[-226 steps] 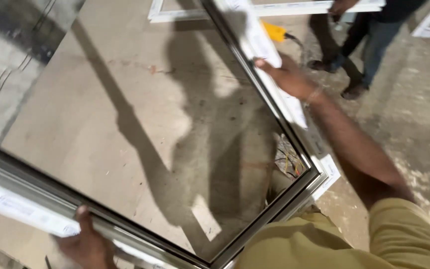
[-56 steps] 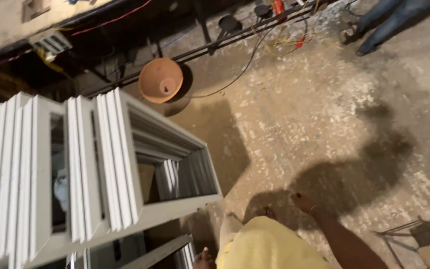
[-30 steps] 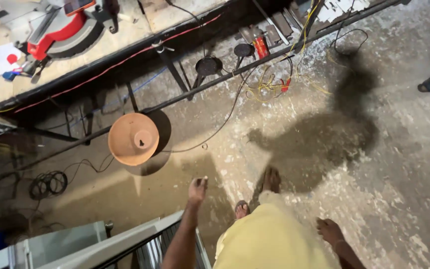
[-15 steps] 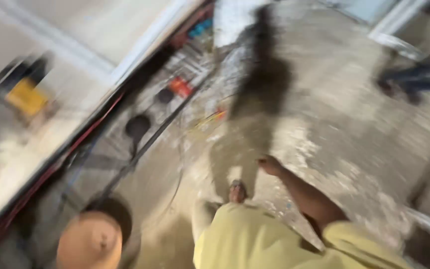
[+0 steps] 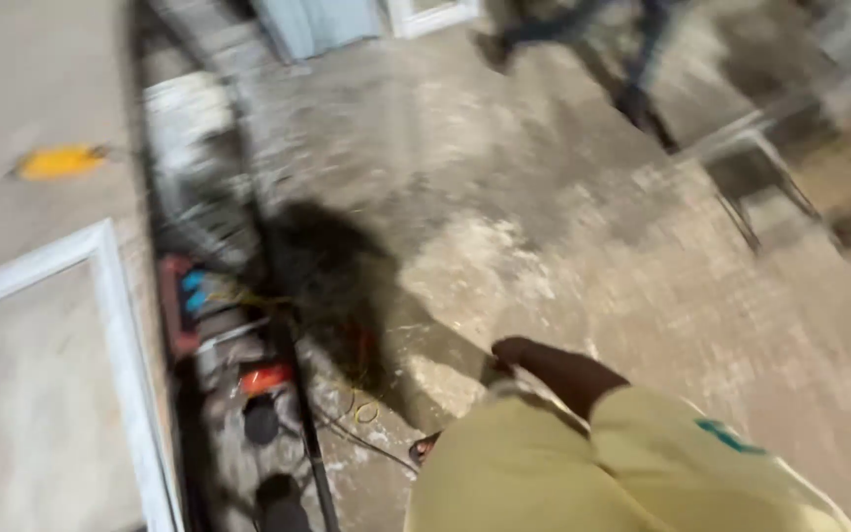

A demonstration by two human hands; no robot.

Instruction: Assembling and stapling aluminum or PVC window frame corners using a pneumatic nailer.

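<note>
Two hands looked for, found only the right hand (image 5: 534, 360), hanging empty over the concrete floor (image 5: 563, 227); left out of frame. Could not tell finger state (too blurred, maybe loosely curled). Spotted nearest item, a yellow cable loop (image 5: 360, 409), lying on the floor just left of the hand, not touched, beside a red tool (image 5: 264, 377) under the bench edge. Judged the cable light, limp, snag-prone; best gripped at the loop itself, not tugged. Noted a white frame (image 5: 115, 325) far left.
</note>
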